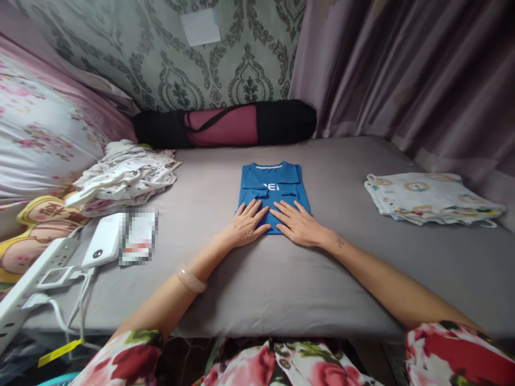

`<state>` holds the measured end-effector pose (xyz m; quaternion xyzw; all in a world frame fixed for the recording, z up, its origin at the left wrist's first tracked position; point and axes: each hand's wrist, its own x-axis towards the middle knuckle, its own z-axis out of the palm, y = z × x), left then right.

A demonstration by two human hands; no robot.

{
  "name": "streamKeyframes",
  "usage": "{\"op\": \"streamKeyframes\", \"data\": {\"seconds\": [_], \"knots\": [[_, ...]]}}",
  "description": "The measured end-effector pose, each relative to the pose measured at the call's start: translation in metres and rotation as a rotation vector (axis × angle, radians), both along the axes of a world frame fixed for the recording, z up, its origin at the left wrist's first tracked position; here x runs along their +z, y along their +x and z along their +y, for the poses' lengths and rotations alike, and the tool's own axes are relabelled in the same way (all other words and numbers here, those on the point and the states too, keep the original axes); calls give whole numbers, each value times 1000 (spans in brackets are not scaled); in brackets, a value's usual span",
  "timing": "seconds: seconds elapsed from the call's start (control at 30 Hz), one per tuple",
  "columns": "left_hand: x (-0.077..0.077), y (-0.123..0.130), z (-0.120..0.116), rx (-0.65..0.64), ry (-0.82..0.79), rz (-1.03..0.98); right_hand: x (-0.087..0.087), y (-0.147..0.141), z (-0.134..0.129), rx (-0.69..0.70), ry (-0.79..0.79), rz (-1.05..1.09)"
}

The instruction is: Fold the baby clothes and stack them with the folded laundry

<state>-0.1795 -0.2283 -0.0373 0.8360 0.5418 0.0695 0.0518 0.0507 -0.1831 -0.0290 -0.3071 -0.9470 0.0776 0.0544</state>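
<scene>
A blue shirt (273,179) lies folded into a rectangle on the grey sheet, its collar at the far end and its sleeves tucked inward across the front. White letters show partly between the sleeve ends. My left hand (249,222) rests flat on the near left part of the shirt, fingers spread. Flat on the near right part lies my right hand (296,222), its fingers also apart. Both hands press on the cloth without gripping it, and they hide parts of its lower half.
Folded white printed cloth (430,197) lies at the right. Crumpled white clothes (129,174) sit at the left, near a white power bank (103,240), a pixelated item (139,236) and a power strip (38,279) with cables. A black and maroon long bag (225,126) lies along the wall.
</scene>
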Motion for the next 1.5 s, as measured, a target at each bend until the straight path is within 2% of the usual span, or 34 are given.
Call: {"op": "streamKeyframes", "data": {"seconds": [0.13, 0.23, 0.37, 0.57, 0.77, 0.97, 1.1, 1.27, 1.5], "knots": [[4, -10, -1, 9, 11, -13, 4, 4, 5, -20, -34, 26], [5, -17, -1, 56, -1, 4, 6, 6, 8, -70, 2, 28], [1, -18, 1, 108, -37, 8, 2, 8, 11, -107, 14, 14], [-4, -19, 2, 105, -22, 7, -1, 9, 12, -107, 11, -6], [1, -5, -4, 69, 76, 21, 7, -1, 1, -86, 50, -9], [1, 8, -5, 64, -6, 29, 3, -16, -10, -48, 10, -17], [2, -3, -4, 22, -4, 1, 5, -8, -6, -42, -10, -15], [-1, -20, -4, 41, -6, -25, 6, 11, 1, -121, 12, -10], [-2, -18, -3, 70, -51, 3, -3, 15, 5, -141, -18, -26]]}}
